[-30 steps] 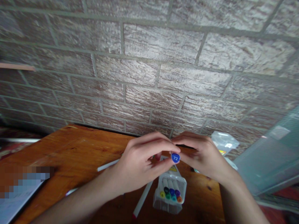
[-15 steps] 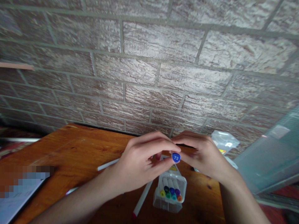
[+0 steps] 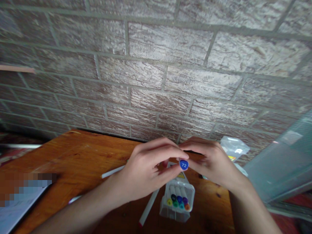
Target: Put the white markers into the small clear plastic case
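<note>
Between both hands is a marker [image 3: 184, 164] whose blue end, printed 72, faces me; its barrel is hidden behind the fingers. My left hand [image 3: 153, 164] pinches it from the left with thumb and fingertips. From the other side my right hand [image 3: 207, 159] closes its fingers on it too. Just below the hands stands a clear plastic case [image 3: 175, 213], its lid tipped back, holding several white markers [image 3: 179, 191] with yellow, green, blue, purple and orange ends. A loose marker with a red end [image 3: 149, 208] lies left of the case.
Another white marker [image 3: 113, 171] lies behind my left forearm, and a purple-tipped one [image 3: 74, 199] shows nearer. A second clear case [image 3: 234, 148] stands beyond my right wrist. The wooden table [image 3: 80, 152] meets a brick wall [image 3: 156, 74]. A partly blurred screen or sheet [image 3: 26, 204] sits at left.
</note>
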Motion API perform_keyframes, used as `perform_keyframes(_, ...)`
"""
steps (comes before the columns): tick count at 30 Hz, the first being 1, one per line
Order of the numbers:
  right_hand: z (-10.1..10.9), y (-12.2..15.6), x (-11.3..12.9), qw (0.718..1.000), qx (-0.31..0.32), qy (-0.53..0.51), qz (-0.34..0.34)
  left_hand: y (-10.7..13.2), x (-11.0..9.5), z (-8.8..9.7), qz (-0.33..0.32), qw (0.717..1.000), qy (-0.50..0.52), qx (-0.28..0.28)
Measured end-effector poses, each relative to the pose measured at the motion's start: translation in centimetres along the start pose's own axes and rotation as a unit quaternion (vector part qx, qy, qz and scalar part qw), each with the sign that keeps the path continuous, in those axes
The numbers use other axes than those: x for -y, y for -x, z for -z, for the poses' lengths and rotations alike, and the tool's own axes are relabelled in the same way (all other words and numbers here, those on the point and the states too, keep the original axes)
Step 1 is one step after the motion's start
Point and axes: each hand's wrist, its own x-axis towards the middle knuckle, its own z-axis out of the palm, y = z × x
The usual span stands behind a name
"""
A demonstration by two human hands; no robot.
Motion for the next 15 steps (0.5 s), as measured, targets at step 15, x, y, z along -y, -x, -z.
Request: perform_keyframes(15,0.01,0.02,0.09,1.000,0.000,-0.001,0.001,-0.06,-0.01,-0.02,-0.005,1.000,0.001,-0.001)
